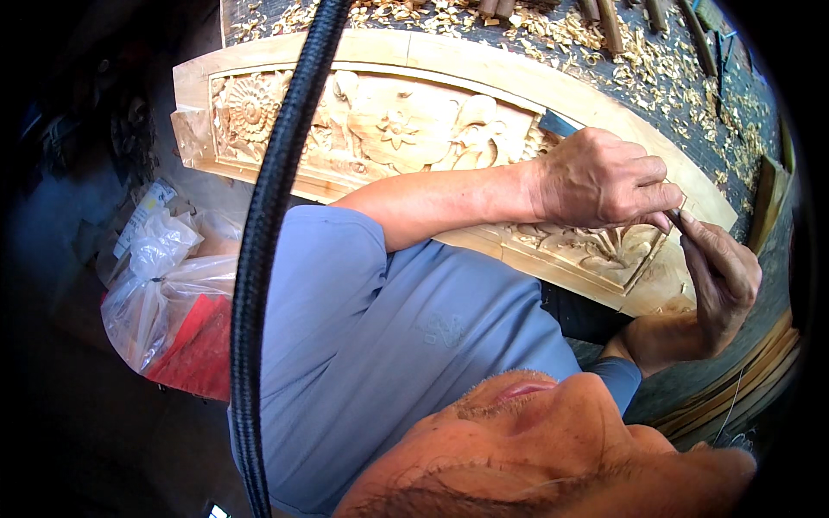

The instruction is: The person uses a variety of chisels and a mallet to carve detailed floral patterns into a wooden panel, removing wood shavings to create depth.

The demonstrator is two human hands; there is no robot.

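A long wooden panel (393, 164) with a curved top edge and carved flowers and leaves lies in front of me. My left hand (600, 177), coming from the left, is closed in a fist above the panel's right part. My right hand (724, 263) is closed in a pinch beside it, over the panel's right end. Their fingers meet at a slim dark carving tool (674, 218), mostly covered by the hands. A dark blue strip (559, 123) shows behind the left fist; whether it belongs to the tool, I cannot tell.
Curled wood shavings (596, 56) litter the dark surface beyond the panel. Several wooden-handled tools (610, 26) lie along the far edge. Wood strips (734, 380) are at the right. A clear plastic bag (160, 276) and a red item (203, 345) are at the left. A black braided cable (276, 181) crosses the view.
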